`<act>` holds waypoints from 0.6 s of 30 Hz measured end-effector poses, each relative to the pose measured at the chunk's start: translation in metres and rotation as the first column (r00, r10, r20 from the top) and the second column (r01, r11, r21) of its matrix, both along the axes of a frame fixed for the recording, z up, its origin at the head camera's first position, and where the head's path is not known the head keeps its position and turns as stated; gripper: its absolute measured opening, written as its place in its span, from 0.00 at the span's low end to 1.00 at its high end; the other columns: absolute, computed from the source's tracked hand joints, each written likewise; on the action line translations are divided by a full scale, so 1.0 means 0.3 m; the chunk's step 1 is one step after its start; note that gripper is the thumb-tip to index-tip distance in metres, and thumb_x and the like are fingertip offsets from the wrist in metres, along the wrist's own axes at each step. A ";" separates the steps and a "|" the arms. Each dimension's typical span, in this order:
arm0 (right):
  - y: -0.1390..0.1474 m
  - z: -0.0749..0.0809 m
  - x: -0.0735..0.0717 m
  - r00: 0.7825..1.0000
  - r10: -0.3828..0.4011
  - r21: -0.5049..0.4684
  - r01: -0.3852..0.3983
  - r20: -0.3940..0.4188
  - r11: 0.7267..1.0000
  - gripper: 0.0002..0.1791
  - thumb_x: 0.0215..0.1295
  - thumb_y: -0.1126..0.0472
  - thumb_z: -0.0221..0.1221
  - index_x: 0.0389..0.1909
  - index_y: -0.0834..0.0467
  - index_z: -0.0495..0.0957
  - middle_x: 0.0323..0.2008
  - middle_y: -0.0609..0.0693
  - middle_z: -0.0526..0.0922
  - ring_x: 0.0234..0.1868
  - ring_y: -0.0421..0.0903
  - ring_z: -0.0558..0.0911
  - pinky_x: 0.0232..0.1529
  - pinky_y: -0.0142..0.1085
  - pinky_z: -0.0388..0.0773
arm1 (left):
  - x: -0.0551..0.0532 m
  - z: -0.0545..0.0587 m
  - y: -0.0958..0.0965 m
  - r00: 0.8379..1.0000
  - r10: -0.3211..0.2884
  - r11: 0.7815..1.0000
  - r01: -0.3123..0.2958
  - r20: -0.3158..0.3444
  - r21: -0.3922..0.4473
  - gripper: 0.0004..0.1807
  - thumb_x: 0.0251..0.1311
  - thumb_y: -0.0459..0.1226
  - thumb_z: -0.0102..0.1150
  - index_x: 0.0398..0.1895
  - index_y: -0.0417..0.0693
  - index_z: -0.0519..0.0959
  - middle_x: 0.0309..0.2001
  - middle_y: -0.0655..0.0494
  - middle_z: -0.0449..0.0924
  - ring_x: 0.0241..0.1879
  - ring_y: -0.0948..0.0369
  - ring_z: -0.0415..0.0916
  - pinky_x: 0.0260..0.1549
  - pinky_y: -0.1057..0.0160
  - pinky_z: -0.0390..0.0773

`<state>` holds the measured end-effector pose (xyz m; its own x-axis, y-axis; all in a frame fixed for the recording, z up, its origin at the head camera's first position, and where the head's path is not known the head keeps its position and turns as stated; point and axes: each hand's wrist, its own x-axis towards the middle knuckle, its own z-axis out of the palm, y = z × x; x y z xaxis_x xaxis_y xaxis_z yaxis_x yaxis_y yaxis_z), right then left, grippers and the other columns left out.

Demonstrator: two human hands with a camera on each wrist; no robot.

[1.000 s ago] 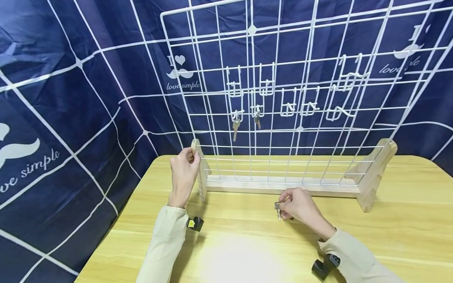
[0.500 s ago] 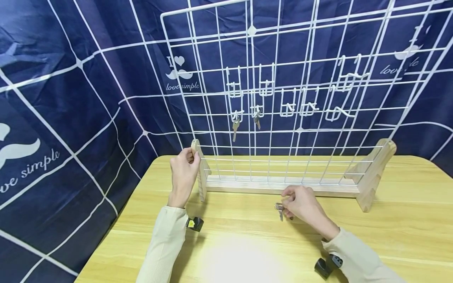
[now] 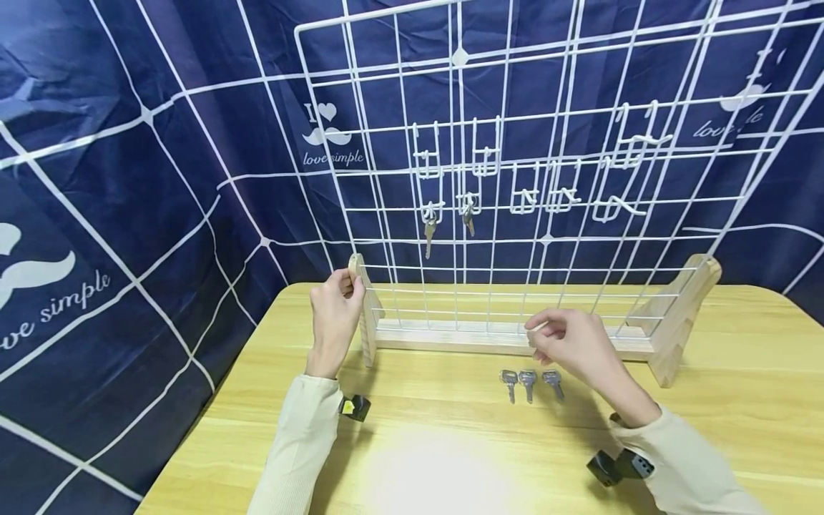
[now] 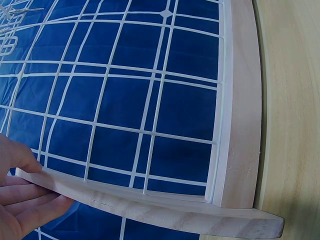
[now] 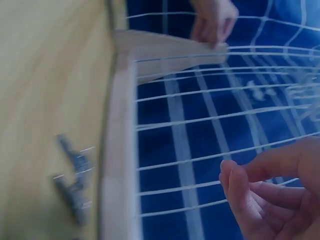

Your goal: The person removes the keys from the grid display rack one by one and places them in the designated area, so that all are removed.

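Observation:
My left hand (image 3: 336,315) grips the top of the wooden side upright (image 3: 368,322) of a white wire grid stand; the left wrist view shows the thumb and fingers on either side of the wood (image 4: 100,197). My right hand (image 3: 576,343) is raised in front of the bottom rail, thumb and forefinger pinched together. A small greyish bit of a key (image 3: 531,338) shows at those fingertips in the head view; the right wrist view hides it. Below lie three silver keys in a row: one at left (image 3: 509,383), a middle one (image 3: 528,383) and one at right (image 3: 553,383).
The white wire grid (image 3: 489,268) rises from the wooden base rail (image 3: 450,340). Several white hooks (image 3: 524,199) hang on it. One key (image 3: 429,236) hangs from a lower left hook, with more key metal (image 3: 469,218) beside it. A blue patterned cloth (image 3: 193,272) surrounds the wooden table (image 3: 290,458).
My right hand has lifted off the table and moved up and right, uncovering two more keys beside the one visible before. The left hand has stayed on the upright.

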<state>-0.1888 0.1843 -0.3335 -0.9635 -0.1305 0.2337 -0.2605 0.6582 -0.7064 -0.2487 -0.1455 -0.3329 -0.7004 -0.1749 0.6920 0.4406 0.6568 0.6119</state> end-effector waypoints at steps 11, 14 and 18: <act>-0.069 0.132 -0.009 0.973 -0.012 -0.121 -0.016 -0.230 0.993 0.08 0.63 0.60 0.63 0.39 0.61 0.83 0.30 0.54 0.87 0.24 0.42 0.85 0.26 0.28 0.80 | 0.003 0.000 0.001 1.000 -0.002 1.000 0.002 0.009 0.014 0.08 0.58 0.26 0.56 0.34 0.26 0.80 0.33 0.35 0.84 0.32 0.48 0.85 0.34 0.53 0.84; -0.098 0.163 -0.020 0.952 -0.047 -0.147 0.002 -0.302 0.989 0.09 0.63 0.59 0.63 0.40 0.59 0.84 0.32 0.53 0.88 0.25 0.39 0.85 0.26 0.26 0.79 | 0.002 -0.001 0.000 1.000 -0.004 1.000 0.004 0.001 0.008 0.08 0.57 0.26 0.56 0.34 0.26 0.80 0.33 0.35 0.84 0.32 0.48 0.85 0.33 0.53 0.84; -0.139 0.208 -0.039 0.916 -0.092 -0.202 0.012 -0.390 0.979 0.09 0.61 0.61 0.64 0.40 0.60 0.85 0.33 0.53 0.88 0.26 0.31 0.83 0.29 0.22 0.78 | 0.000 -0.002 0.000 1.000 -0.004 1.000 0.004 -0.009 -0.001 0.08 0.57 0.26 0.57 0.34 0.25 0.80 0.33 0.35 0.84 0.32 0.48 0.85 0.33 0.53 0.84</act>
<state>-0.2004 0.1425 -0.2710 -0.7905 0.0027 0.6124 -0.5141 0.5406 -0.6660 -0.2488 -0.1455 -0.3336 -0.6952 -0.1715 0.6980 0.4485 0.6554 0.6077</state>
